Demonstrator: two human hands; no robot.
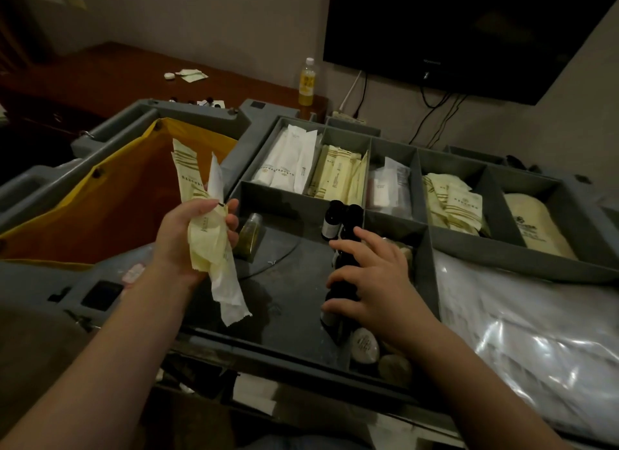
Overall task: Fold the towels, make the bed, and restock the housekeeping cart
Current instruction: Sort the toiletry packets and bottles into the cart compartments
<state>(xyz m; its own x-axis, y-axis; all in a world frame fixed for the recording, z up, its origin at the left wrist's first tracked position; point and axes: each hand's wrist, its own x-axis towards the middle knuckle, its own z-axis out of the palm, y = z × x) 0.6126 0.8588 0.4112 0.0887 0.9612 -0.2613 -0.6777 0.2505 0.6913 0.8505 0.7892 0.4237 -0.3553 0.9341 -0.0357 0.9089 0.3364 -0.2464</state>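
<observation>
I stand over the grey housekeeping cart tray (432, 248), which is split into compartments. My left hand (182, 240) grips a bunch of cream and white amenity packets (209, 235) above the tray's left side. My right hand (371, 278) grips dark small bottles (346, 258) in the front middle compartment. Two more dark bottles (338, 216) stand upright just behind it. A small amber bottle (250, 235) lies near my left hand. Back compartments hold white sachets (288, 163), cream packets (338, 176) and more cream packets (452, 201).
The cart's yellow linen bag (110, 211) hangs open at the left. Clear plastic-wrapped packs (522, 335) lie at the right. Round wrapped soaps (365, 344) sit at the tray's front. A brown desk (100, 77) with a yellow drink bottle (306, 82) and a wall television (462, 30) stand behind.
</observation>
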